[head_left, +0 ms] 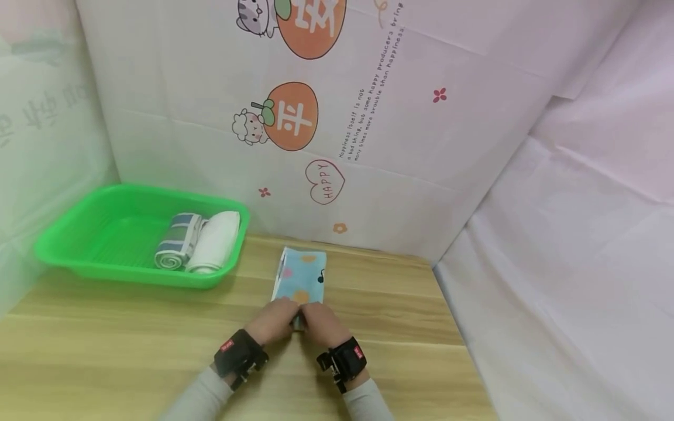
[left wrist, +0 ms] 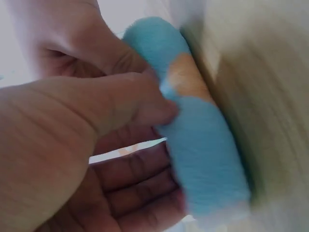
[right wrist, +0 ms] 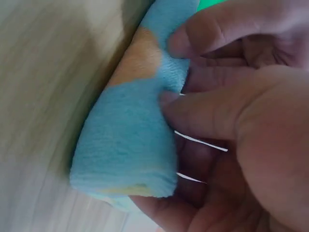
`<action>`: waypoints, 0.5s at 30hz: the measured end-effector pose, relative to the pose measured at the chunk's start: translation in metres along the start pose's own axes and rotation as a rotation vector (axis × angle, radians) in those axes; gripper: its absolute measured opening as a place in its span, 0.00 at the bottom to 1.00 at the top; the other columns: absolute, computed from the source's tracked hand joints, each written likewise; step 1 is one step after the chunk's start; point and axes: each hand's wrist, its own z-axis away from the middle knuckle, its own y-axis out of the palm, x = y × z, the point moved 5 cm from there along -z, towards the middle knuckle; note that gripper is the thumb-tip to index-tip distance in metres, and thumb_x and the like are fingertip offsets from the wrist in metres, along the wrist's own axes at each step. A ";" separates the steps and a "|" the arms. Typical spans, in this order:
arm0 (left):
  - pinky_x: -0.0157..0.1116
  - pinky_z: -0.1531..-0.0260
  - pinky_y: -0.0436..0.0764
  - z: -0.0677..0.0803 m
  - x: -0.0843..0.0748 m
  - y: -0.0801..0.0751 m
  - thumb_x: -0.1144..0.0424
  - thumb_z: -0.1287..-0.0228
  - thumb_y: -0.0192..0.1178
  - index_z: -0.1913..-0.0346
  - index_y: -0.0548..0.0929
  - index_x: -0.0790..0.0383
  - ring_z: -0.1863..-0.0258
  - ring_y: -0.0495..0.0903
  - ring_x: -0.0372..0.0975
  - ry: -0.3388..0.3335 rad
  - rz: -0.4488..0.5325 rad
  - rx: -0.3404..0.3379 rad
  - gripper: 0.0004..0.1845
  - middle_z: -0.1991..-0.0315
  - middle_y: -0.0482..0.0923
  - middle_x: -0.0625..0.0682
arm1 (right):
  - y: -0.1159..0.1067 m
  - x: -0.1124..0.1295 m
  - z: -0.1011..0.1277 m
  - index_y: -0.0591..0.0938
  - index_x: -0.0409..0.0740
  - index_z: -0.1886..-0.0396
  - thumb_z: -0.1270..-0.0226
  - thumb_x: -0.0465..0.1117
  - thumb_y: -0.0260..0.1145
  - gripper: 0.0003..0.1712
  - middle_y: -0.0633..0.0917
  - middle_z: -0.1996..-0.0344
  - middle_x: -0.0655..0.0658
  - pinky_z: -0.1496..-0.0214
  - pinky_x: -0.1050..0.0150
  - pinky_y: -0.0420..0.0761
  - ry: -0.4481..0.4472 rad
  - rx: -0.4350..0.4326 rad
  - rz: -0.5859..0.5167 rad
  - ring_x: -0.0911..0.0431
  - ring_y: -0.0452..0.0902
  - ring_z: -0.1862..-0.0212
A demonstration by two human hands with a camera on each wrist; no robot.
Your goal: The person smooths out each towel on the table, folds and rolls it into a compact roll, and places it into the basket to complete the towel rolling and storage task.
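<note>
A light blue towel [head_left: 299, 275] with orange and pink spots and a black music note lies folded in a narrow strip on the table. Its near end is rolled up, and the roll [left wrist: 207, 150] shows blue with an orange patch in the left wrist view. My left hand [head_left: 274, 323] and right hand [head_left: 323, 324] are side by side at that end. Both pinch the roll, thumbs on the near side and fingers around the other side. The right wrist view shows the layered end of the roll [right wrist: 125, 140] close to the tabletop.
A green plastic basket [head_left: 142, 279] stands at the back left. Inside, at its right end, are a rolled striped towel [head_left: 181, 237] and a rolled white towel [head_left: 216, 242]. Printed white cloth [head_left: 389, 193] hangs behind the wooden table [head_left: 131, 351], with more white cloth at both sides.
</note>
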 end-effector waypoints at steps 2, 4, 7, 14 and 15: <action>0.38 0.72 0.78 0.000 0.005 0.000 0.74 0.49 0.69 0.72 0.81 0.64 0.75 0.75 0.42 -0.007 0.023 0.026 0.06 0.76 0.77 0.52 | -0.003 -0.001 -0.002 0.86 0.42 0.63 0.32 0.29 0.62 0.08 0.86 0.69 0.49 0.65 0.68 0.78 0.008 0.020 -0.035 0.62 0.76 0.69; 0.36 0.73 0.77 -0.001 0.010 0.001 0.74 0.46 0.66 0.73 0.80 0.64 0.76 0.74 0.41 -0.019 0.053 0.053 0.06 0.77 0.76 0.51 | -0.007 0.001 -0.003 0.87 0.41 0.61 0.30 0.29 0.61 0.09 0.87 0.68 0.47 0.64 0.67 0.79 0.012 0.027 -0.069 0.60 0.78 0.68; 0.34 0.76 0.72 -0.001 0.015 0.001 0.75 0.43 0.63 0.75 0.76 0.62 0.77 0.69 0.38 -0.042 0.098 0.088 0.09 0.78 0.72 0.48 | -0.019 0.007 -0.001 0.88 0.39 0.63 0.31 0.27 0.62 0.09 0.87 0.67 0.46 0.61 0.67 0.81 0.014 -0.019 -0.053 0.58 0.79 0.66; 0.30 0.80 0.66 -0.002 0.012 0.003 0.79 0.43 0.60 0.79 0.75 0.62 0.81 0.62 0.33 0.074 0.120 0.064 0.12 0.82 0.66 0.45 | -0.034 0.035 0.018 0.79 0.45 0.85 0.43 0.28 0.69 0.15 0.78 0.84 0.52 0.78 0.71 0.69 -0.059 -0.143 0.255 0.63 0.67 0.79; 0.29 0.79 0.67 -0.002 0.012 0.004 0.79 0.44 0.59 0.79 0.76 0.62 0.81 0.62 0.33 0.087 0.121 0.061 0.11 0.82 0.67 0.46 | -0.031 0.037 0.019 0.76 0.46 0.86 0.43 0.28 0.68 0.16 0.75 0.86 0.52 0.79 0.71 0.65 -0.071 -0.146 0.293 0.63 0.63 0.81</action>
